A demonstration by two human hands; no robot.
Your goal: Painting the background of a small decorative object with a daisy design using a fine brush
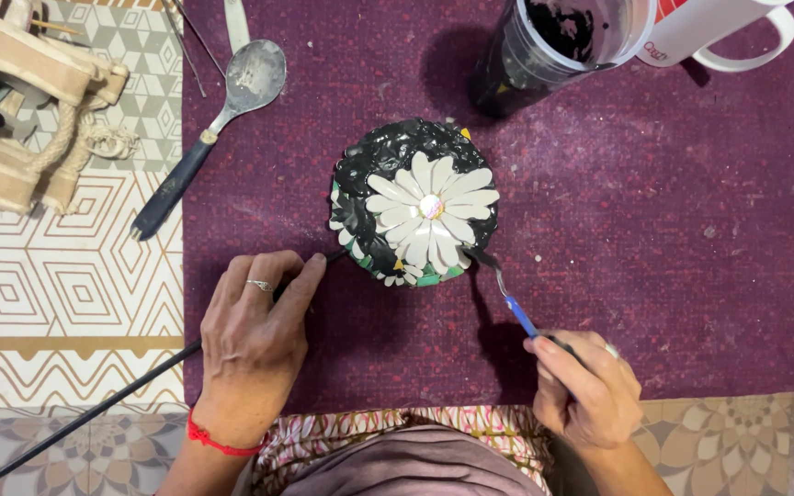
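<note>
On the purple surface [691, 230] centre | one daisy-topped round pot [415, 204] | my right hand [588, 386] pinches one blue tool [510, 300], tip up-left touching pot | left hand [255, 344] lies loosely closed over one black rod [94, 413] running diagonal

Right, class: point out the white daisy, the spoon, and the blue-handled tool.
White daisy [431, 207]: head view, its centre.
Spoon [255, 75]: head view, its bowl.
Blue-handled tool [520, 316]: head view, its blue shaft.

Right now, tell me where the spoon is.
In the head view the spoon lies at upper left on the purple mat, left of the flower-topped black dome, beside the wooden box.
</note>
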